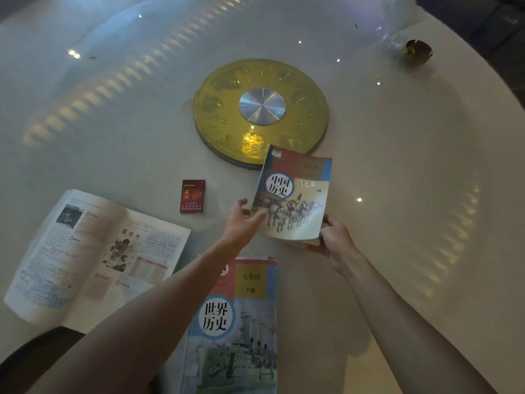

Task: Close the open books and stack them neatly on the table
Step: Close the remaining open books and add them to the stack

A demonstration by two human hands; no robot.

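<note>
Closed horse-cover book (294, 194) is up off the table (412, 172), tilted, far corner over the rim of the gold turntable disc (261, 112). Right hand (333, 240) is clamped on its near right corner, thumb on top, other fingers under and hidden. Left hand (241, 223) sits at the near left edge, fingers loosely apart, thumb just touching the cover; can't tell if it actually grips or only steadies. Closed warship-cover book (235, 322) lies flat just nearer the person, the likely stack base. Open book (96, 251) lies well to the left, pages up, not yet closed. Red cigarette pack (192, 196) stands between the open book and the held one, apart from both. Gold cup (416, 52) and some clear glassware sit far right, well away. Risks, as I judge them: a one-corner hold on a soft paperback lets the book sag or fan open, so it could land half open or slip out. Setting it down crooked leaves the edges skewed on the warship book, and the glossy covers may slide. The left forearm crosses over the warship book and could drag it. Reaching later for the open book, the arm could clip the pack.
</note>
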